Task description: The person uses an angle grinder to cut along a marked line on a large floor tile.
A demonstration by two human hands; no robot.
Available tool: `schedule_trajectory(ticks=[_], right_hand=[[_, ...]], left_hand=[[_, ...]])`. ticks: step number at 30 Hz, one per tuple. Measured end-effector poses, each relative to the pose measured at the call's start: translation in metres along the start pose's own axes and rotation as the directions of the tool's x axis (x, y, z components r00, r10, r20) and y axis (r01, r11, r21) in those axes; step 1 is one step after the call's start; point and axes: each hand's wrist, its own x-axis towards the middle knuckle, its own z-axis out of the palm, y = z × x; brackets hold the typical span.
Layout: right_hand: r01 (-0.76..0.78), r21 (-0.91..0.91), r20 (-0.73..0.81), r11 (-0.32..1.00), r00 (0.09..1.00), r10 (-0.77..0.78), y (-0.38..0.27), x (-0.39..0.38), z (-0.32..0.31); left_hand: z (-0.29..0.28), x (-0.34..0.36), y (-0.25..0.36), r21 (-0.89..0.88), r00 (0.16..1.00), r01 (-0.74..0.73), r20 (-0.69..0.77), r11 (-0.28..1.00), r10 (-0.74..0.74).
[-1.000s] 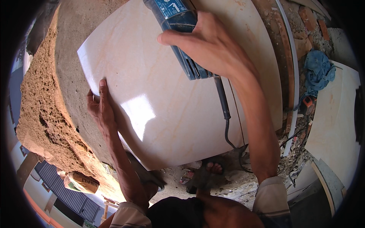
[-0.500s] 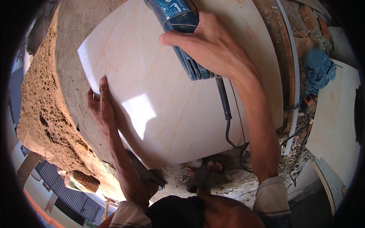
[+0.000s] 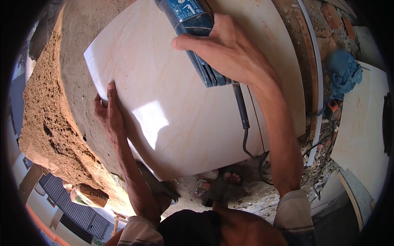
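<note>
A large glossy cream tile [image 3: 197,135] lies before me, bright light reflecting off its surface. My right hand [image 3: 236,51] wraps around the body of a blue angle grinder [image 3: 204,67], thumb on its left side. The grinder's front end passes out of view at the top. From its rear a black cord [image 3: 245,141] drops over the tile's near edge. A thin dark line [image 3: 255,112] runs along the tile to the right of the cord. At the left edge, my left hand [image 3: 108,115] grips the tile, thumb on top and fingers around the edge.
A heap of sand [image 3: 53,119] rises on the left beside grey concrete [image 3: 76,82]. To the right are a long pale strip [image 3: 317,61], rubble, a blue cloth [image 3: 344,76], an orange-and-black tape measure [image 3: 334,107] and another pale tile [image 3: 363,119]. My foot [image 3: 232,178] shows beyond the near edge.
</note>
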Motion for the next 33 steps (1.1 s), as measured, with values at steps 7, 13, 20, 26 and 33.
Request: schedule_trajectory(ticks=[7,13,20,26,33], right_hand=[[0.216,0.049,0.047,0.975,0.975,-0.219,0.027,0.009,0.000],[0.284,0.075,0.049,0.956,0.956,-0.288,0.040,0.012,0.000],[0.308,0.111,0.072,0.945,0.946,-0.317,0.048,0.007,-0.005],[0.243,0.048,0.020,0.969,0.970,-0.244,0.040,0.008,0.003],[0.567,0.088,-0.272,0.819,0.804,-0.528,0.083,0.048,0.041]], left_hand=[[-0.001,-0.003,0.008,0.007,0.998,0.055,0.021,0.998,-0.056],[0.001,0.003,-0.002,-0.034,1.000,-0.006,0.002,0.999,0.006],[-0.001,0.000,0.002,-0.015,1.000,0.010,0.010,1.000,-0.010],[-0.002,0.000,0.001,0.005,1.000,0.014,0.007,1.000,-0.014],[-0.001,-0.002,0.003,0.004,1.000,0.009,0.012,1.000,-0.009]])
